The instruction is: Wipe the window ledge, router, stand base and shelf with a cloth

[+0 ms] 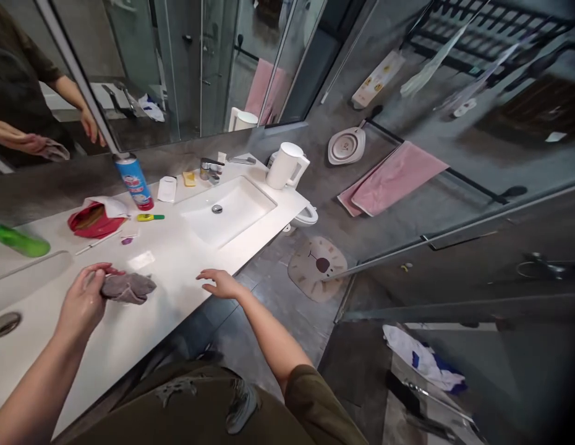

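Okay, nearest first: the left hand [81, 303] is curled around a bunched grey cloth [128, 288], gripping it between fingers and thumb just above the white counter [174, 290], and the skin looks wet. The right hand [221, 283] is open, fingers loosely spread, at the counter's front edge; can't tell if it's touching. The hands are well apart, with the cloth between them but nearer the left. Left of the cloth is a shallow basin [25, 287] with a metal drain [4, 324]. Further along the counter are a green bottle [18, 240], a red pouch [93, 221] with white tissue on it, a yellow-green lighter [149, 217] and a blue spray can [134, 182] by the mirror [143, 62]. Then comes the second sink [227, 210] with its tap [209, 170] behind it, and a white kettle [285, 165] at the far end. Past that, on the floor, is a round mat [318, 269] with a face on it — a toilet [306, 216] and a pink towel [394, 179] are beyond.
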